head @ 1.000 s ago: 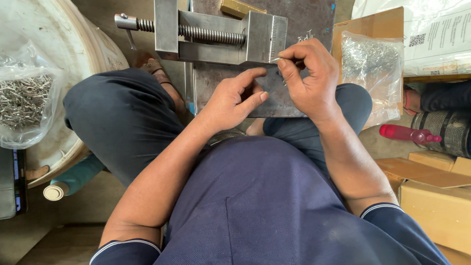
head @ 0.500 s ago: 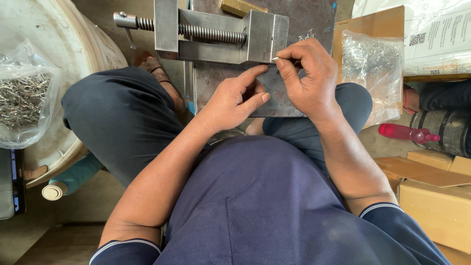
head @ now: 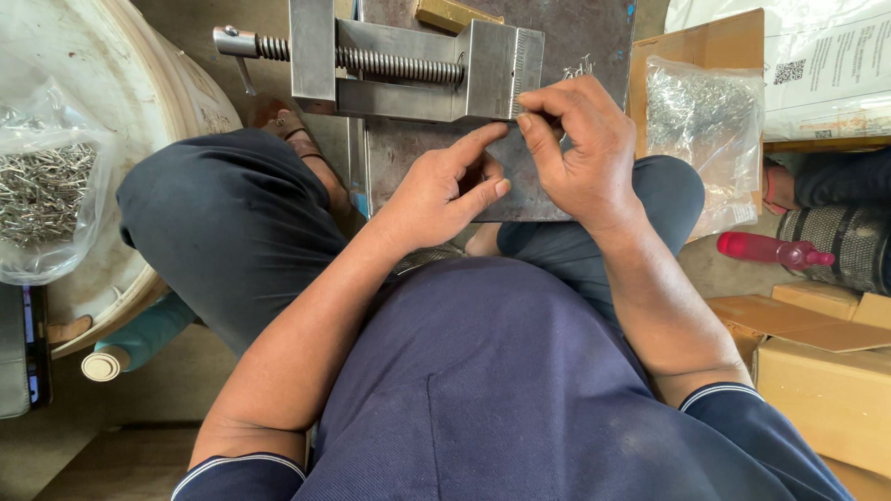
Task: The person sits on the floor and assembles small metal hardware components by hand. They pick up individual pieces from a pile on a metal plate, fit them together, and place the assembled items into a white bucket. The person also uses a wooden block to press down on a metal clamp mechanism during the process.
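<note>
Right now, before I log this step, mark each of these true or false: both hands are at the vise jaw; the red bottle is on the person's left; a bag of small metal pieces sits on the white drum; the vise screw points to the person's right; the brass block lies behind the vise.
1. Both hands are at the vise jaw. True: the right hand pinches something small at the jaw of the vise; the left hand is just beside it.
2. False: the red bottle lies on the person's right.
3. True: the bag rests on the white drum.
4. False: the vise screw sticks out to the left.
5. True: the brass block lies beyond the vise.
</note>
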